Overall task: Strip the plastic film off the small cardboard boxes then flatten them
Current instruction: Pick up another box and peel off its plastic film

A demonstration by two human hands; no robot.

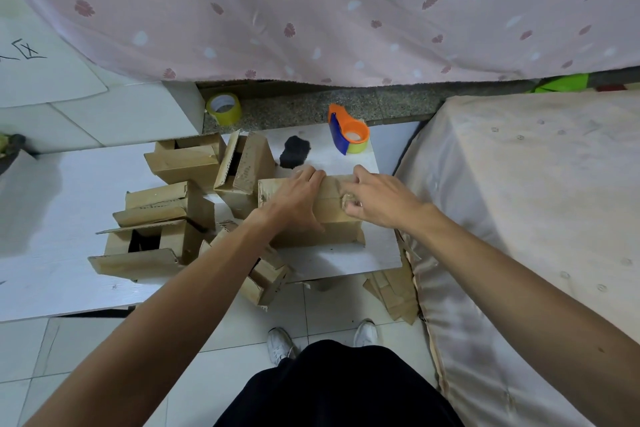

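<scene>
A small brown cardboard box (pixel 322 236) lies on the white board (pixel 346 260) in front of me. My left hand (pixel 298 199) rests flat on its top with the fingers spread, holding it down. My right hand (pixel 377 198) is at the box's right end, its fingers curled and pinching a crumpled bit of film or tape (pixel 348 202) on the top face. Several other small boxes (pixel 173 204) with open flaps lie piled to the left on the board.
An orange and blue tape dispenser (pixel 348 130) stands at the board's far edge, beside a black patch (pixel 294 151). A yellow tape roll (pixel 224 108) sits on the floor behind. Flattened cardboard (pixel 394 291) lies by the covered mattress (pixel 526 218) on the right. A pink cloth (pixel 311 10) hangs behind.
</scene>
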